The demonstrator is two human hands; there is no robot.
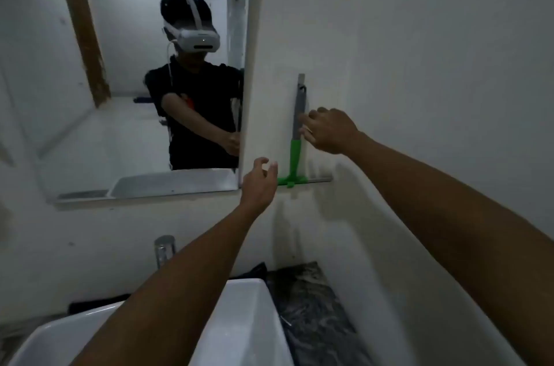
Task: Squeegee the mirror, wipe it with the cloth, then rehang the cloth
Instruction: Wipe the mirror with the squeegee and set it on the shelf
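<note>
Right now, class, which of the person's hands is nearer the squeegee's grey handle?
Right. The right hand has fingertips at the grey handle of the squeegee hanging on the wall. The left hand is lower, open, beside the green blade end.

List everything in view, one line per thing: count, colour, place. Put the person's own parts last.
mirror: one, white-framed, on the wall at left.
squeegee: one, grey and green handle, hanging blade-down on the wall right of the mirror.
sink: one, white, bottom centre.
tap: one, chrome, behind the sink.
countertop: one, dark marbled, right of the sink.
wall: white, behind everything.
left hand: one, open, fingers curled, near the mirror's lower right corner by the squeegee blade.
right hand: one, fingers at the squeegee handle, grip not yet closed.
</note>
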